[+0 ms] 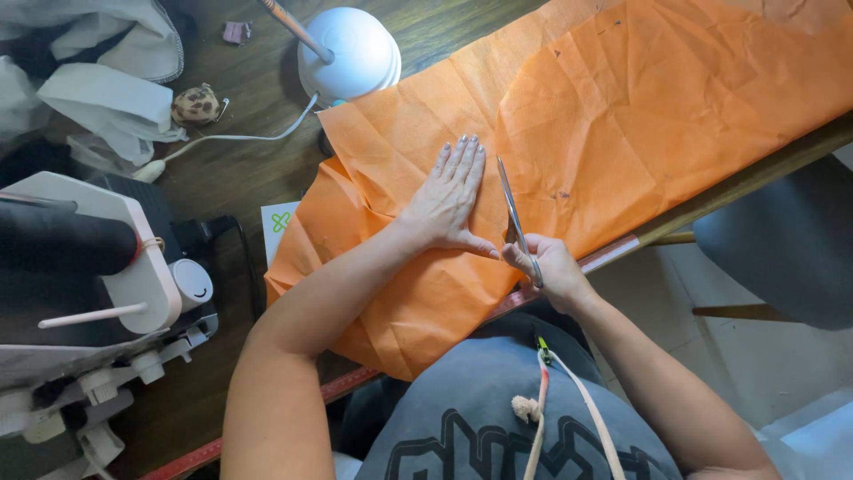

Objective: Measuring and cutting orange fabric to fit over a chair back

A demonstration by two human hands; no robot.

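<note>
On the wooden table lies a big creased sheet of orange fabric, spread from the near edge off past the top right corner, so its far end is cut off. The person's left hand rests flat on it, fingers together and stretched out, thumb pointing toward the other hand; it presses the cloth and grips nothing. The right hand is closed around the handles of a pair of scissors, which its fingers hide; only the slim metal blades show, pointing away across the fabric just beside the left hand. Whether the blades are parted is hard to make out. Behind the fabric stands a white lamp base, its stem cut off at the top. At the left sits a sewing machine, partly out of view, with pale cloth heaped beyond it.
</note>
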